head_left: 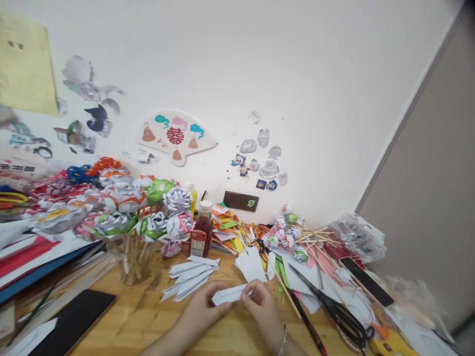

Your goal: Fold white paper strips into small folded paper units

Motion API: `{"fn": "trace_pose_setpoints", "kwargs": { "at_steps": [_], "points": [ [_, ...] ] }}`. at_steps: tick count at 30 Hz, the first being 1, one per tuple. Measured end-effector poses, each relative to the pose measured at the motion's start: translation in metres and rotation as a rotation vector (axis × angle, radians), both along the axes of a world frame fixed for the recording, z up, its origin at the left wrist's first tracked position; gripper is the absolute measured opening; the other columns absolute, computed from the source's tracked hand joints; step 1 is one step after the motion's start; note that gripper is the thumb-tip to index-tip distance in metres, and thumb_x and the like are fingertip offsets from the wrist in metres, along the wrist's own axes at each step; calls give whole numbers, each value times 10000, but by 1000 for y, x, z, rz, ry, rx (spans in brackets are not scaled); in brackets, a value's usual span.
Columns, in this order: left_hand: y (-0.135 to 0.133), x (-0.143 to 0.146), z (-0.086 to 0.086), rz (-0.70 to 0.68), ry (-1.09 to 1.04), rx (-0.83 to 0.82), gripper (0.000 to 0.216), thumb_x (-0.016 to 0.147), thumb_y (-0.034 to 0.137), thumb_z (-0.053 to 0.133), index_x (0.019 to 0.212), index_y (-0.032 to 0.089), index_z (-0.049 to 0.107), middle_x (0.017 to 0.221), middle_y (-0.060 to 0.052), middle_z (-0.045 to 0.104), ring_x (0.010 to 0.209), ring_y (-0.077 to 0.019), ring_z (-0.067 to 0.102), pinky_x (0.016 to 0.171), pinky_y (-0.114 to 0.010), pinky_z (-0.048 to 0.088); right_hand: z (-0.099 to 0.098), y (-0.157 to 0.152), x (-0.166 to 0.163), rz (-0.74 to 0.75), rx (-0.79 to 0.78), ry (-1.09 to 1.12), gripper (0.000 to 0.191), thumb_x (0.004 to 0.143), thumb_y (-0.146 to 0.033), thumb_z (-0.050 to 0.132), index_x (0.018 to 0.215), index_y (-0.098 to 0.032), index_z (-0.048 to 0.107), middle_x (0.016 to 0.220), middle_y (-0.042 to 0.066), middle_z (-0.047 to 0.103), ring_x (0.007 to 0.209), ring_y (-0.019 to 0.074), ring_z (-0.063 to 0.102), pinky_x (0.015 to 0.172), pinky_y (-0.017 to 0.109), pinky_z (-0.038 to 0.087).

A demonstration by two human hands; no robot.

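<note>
Between my two hands is a folded strip of white paper (230, 295), held just above the wooden table. My left hand (208, 305) grips its left end, thumb in front and fingers behind. At the right end, my right hand (260, 302) pinches the paper between thumb and fingers; a bracelet circles that wrist. Just beyond my left hand lies a pile of folded white paper strips (191, 277). Loose white paper pieces (251, 265) rest behind my right hand.
Paper flowers on sticks (126, 198) stand at the left, beside a red-brown bottle (201, 232). Black scissors (339, 311), a phone (366, 282) and a yellow tool (391, 344) lie at the right. A black flat device (76, 321) is at the left front. The wall (315, 99) rises behind.
</note>
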State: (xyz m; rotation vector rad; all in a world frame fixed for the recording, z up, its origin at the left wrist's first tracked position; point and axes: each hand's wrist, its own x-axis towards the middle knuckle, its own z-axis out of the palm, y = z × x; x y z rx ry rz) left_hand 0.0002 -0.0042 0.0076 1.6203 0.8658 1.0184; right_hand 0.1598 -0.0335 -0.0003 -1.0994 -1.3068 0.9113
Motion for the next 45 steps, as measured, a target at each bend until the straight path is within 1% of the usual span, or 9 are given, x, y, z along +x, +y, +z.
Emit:
{"fn": "trace_pose_setpoints", "kwargs": {
  "at_steps": [2, 5, 7, 12, 21, 29, 33, 38, 45],
  "points": [
    [-2, 0, 2, -20, 44, -5, 285, 553, 282, 624, 815, 171, 602, 794, -38, 639, 705, -183, 558, 613, -227, 422, 0, -1, 0, 21, -11, 7, 113, 647, -231, 576, 642, -175, 477, 558, -47, 467, 534, 118, 461, 499, 207, 353],
    [-3, 1, 0, -78, 67, -91, 260, 600, 314, 577, 812, 164, 596, 615, 10, 609, 441, -103, 494, 433, -187, 379, -1, -2, -1, 35, -21, 31, 124, 646, -244, 576, 664, -181, 471, 560, -48, 467, 533, 121, 469, 500, 212, 364],
    [-3, 2, -3, -95, 55, -138, 257, 617, 344, 558, 790, 157, 589, 511, 44, 548, 356, -73, 424, 372, -171, 332, -2, -1, -1, 37, -23, 39, 117, 648, -235, 571, 675, -182, 470, 558, -50, 463, 528, 120, 466, 497, 213, 365],
    [-3, 3, -3, -105, 49, -167, 272, 610, 385, 559, 737, 145, 574, 453, 63, 495, 330, -64, 396, 350, -164, 297, -4, 0, -1, 53, -32, 82, 110, 643, -196, 562, 686, -190, 461, 554, -59, 467, 512, 118, 470, 489, 214, 362],
    [-3, 3, -4, -129, 49, -181, 224, 627, 361, 549, 694, 149, 568, 440, 67, 480, 332, -51, 378, 348, -152, 279, -2, 0, -4, 88, -20, 134, 149, 633, -114, 532, 659, -196, 410, 549, -65, 461, 508, 111, 477, 485, 211, 358],
    [-3, 2, -1, -140, 96, -213, 239, 615, 359, 551, 697, 135, 537, 468, 66, 490, 329, -39, 360, 330, -149, 269, -2, 2, -6, 118, -18, 221, 213, 613, -131, 561, 675, -203, 371, 549, -79, 456, 483, 95, 486, 467, 195, 369],
    [-4, 3, 2, -131, 112, -217, 262, 611, 378, 549, 690, 130, 526, 472, 61, 500, 328, -38, 358, 328, -153, 273, -5, 4, -7, 139, -47, 253, 299, 609, -211, 597, 792, -215, 360, 537, -79, 486, 451, 98, 493, 431, 193, 372],
    [-2, 3, -4, -135, 107, -207, 274, 604, 392, 558, 691, 134, 519, 495, 52, 528, 333, -41, 369, 326, -154, 285, -10, 6, -8, 186, -141, 244, 474, 558, -260, 643, 913, -191, 336, 499, -77, 509, 358, 83, 461, 349, 184, 360],
    [-2, 3, -2, -158, 100, -214, 288, 591, 395, 572, 704, 133, 532, 538, 40, 553, 366, -42, 377, 339, -151, 301, -7, 2, -11, 226, -173, 241, 348, 586, -206, 625, 841, -165, 394, 503, -44, 559, 422, 100, 514, 365, 175, 367]
  ]
}}
